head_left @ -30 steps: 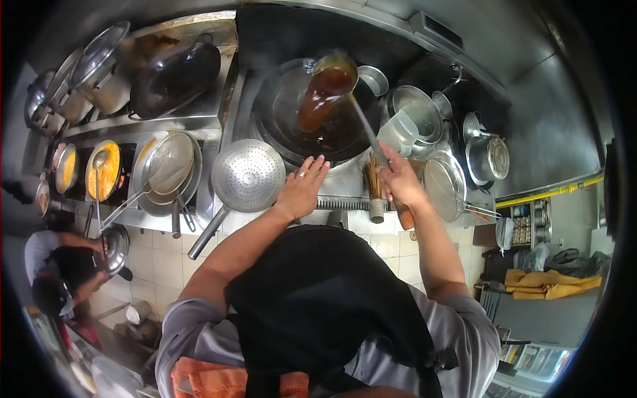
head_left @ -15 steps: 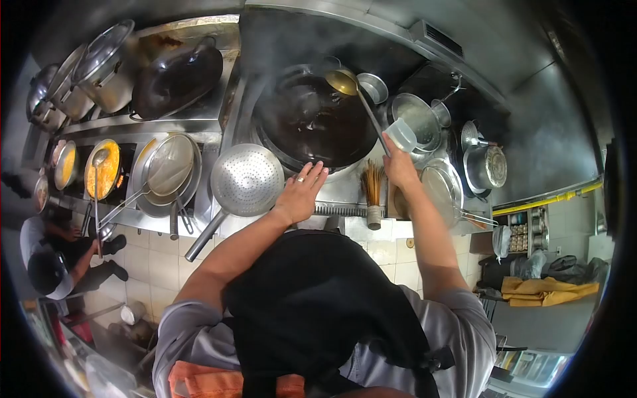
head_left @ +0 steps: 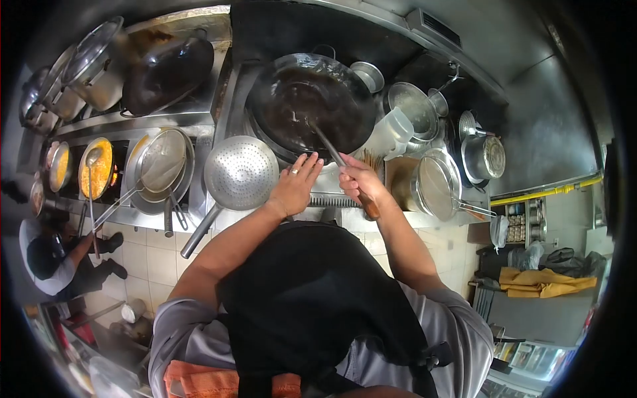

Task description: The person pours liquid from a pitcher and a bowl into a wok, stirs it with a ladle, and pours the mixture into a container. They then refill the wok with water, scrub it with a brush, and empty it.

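- At the front edge of the steel stove range, the right hand (head_left: pixel 355 180) is closed round the wooden grip of a long-handled metal ladle (head_left: pixel 325 140), whose bowl dips into the dark liquid of the large black round wok (head_left: pixel 308 106), apparently so the hand stays back from the heat.
- The left hand (head_left: pixel 295 186), fingers spread and holding nothing, lies flat on the range's front rim just beside the wok, seemingly as a brace.
- A perforated round steel skimmer (head_left: pixel 240 172) rests left of that hand, its handle overhanging the front edge within easy reach.
- No brand or writing can be read.
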`<state>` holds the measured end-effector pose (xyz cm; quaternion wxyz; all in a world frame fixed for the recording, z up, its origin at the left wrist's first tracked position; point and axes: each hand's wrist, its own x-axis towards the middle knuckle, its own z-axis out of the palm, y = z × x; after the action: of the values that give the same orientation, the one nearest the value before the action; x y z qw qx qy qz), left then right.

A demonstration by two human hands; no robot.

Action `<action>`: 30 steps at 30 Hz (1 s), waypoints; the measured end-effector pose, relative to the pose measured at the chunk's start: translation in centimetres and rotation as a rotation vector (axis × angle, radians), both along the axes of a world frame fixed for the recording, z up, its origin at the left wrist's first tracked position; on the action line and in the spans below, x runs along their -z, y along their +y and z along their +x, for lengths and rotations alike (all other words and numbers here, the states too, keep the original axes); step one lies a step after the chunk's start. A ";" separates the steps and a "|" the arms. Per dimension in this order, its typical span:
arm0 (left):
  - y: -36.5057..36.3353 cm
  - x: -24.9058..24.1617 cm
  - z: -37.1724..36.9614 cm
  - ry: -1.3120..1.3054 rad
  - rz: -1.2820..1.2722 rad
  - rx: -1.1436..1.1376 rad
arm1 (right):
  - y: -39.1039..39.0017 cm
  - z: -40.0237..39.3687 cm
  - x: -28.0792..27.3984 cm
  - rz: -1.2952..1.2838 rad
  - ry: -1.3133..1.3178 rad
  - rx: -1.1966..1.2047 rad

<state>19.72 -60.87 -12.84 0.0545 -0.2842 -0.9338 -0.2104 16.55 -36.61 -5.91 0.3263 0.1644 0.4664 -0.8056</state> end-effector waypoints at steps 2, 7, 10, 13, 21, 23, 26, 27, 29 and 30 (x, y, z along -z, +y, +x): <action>0.0 0.1 0.0 0.001 0.003 -0.002 | 0.9 1.2 -1.3 0.050 0.064 -0.065; -0.2 -0.1 0.0 -0.018 0.008 0.008 | 3.5 3.0 -4.7 0.399 0.305 -0.186; -0.1 -0.2 -0.1 -0.030 -0.011 0.004 | 4.5 3.9 -6.8 0.662 0.463 -0.194; 0.0 -0.2 0.0 -0.054 -0.029 -0.002 | 7.3 3.4 -6.7 1.040 0.757 -0.232; 0.2 0.6 -0.3 -0.041 -0.058 0.006 | 6.4 -0.9 -8.5 1.675 0.877 -0.290; 0.2 0.2 -0.4 -0.041 -0.069 0.004 | 6.5 -2.6 -6.4 1.766 0.868 -0.295; 0.0 -0.3 -0.1 -0.075 -0.024 0.008 | 7.1 -3.9 0.3 1.768 0.766 -0.295; 0.0 -0.2 -0.1 -0.069 -0.036 0.005 | 7.6 -3.8 4.2 1.699 0.957 -0.217; 0.1 -0.3 -0.2 -0.062 -0.047 0.003 | 6.8 -3.0 6.1 1.621 1.143 -0.137; 0.1 -0.3 -0.2 -0.046 -0.047 0.002 | 5.7 -2.4 5.4 1.063 0.715 -0.106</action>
<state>19.57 -60.78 -12.54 0.0260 -0.2814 -0.9392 -0.1952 14.14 -30.94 -11.29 0.0643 0.0018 0.8895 -0.4524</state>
